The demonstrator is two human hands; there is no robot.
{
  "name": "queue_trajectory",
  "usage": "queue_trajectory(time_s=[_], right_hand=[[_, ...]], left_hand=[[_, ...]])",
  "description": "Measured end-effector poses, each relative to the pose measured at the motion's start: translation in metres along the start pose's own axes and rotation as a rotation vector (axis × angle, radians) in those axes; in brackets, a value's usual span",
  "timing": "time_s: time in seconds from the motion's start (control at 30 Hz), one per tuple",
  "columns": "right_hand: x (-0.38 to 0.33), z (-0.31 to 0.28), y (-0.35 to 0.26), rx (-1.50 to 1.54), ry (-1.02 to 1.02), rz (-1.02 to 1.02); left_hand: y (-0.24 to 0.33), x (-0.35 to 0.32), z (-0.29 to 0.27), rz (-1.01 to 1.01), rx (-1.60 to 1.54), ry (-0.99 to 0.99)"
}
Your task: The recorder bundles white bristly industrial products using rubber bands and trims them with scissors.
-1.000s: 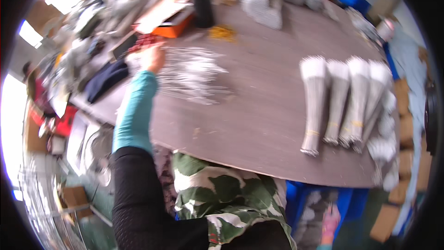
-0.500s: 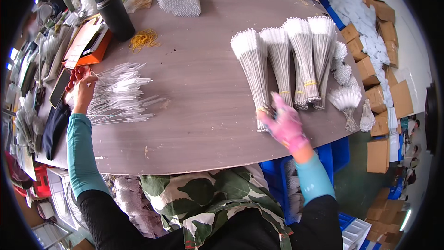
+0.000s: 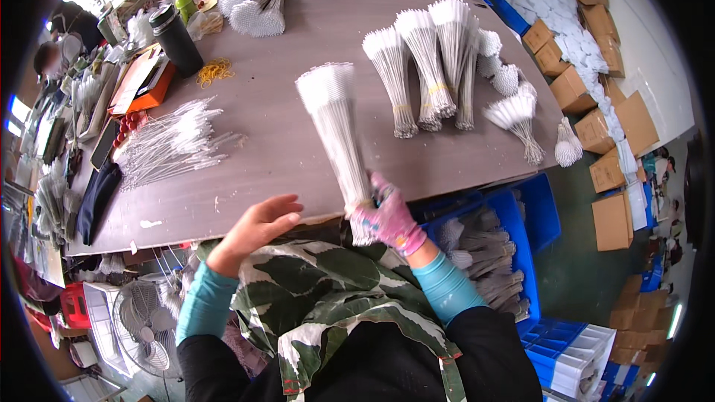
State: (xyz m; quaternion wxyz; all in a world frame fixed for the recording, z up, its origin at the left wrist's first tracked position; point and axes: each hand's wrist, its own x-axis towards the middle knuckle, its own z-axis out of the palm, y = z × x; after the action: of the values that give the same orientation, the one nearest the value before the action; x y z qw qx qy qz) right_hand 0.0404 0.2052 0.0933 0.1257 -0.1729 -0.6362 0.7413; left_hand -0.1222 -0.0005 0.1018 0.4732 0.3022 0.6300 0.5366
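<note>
My right hand (image 3: 391, 214), in a pink patterned glove, grips the lower end of a bundle of thin wire brushes (image 3: 331, 115). The bundle tilts over the near edge of the table, its white bristle tips pointing away from me. My bare left hand (image 3: 261, 229) hovers left of the bundle's lower end, fingers extended and holding nothing. Several more tied brush bundles (image 3: 428, 74) lie side by side on the right of the table. On the left lies a loose pile of thin brushes (image 3: 175, 141).
Yellow rubber bands (image 3: 215, 72) lie near a black bottle (image 3: 176, 41) and an orange box (image 3: 155, 93). Grey bundles (image 3: 257, 11) sit at the far edge. Beneath the table's right side stand blue bins (image 3: 527, 283) with brushes inside. A fan (image 3: 149, 324) stands at lower left.
My right hand has lifted the leftmost bundle from the row and brought it left, toward me. My left hand has left the loose pile and moved right, near that bundle.
</note>
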Motion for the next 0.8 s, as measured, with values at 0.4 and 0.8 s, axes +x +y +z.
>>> queue_trajectory(time_s=[0.4, 0.8], right_hand=[[-0.060, -0.010, 0.082, -1.147, -0.232, -0.379], [-0.031, 0.032, 0.046, -0.402, -0.198, -0.213]], left_hand=[[-0.064, -0.003, 0.095, 0.361, -0.542, 0.550], [-0.122, 0.003, 0.098, 0.394, -0.375, 0.421]])
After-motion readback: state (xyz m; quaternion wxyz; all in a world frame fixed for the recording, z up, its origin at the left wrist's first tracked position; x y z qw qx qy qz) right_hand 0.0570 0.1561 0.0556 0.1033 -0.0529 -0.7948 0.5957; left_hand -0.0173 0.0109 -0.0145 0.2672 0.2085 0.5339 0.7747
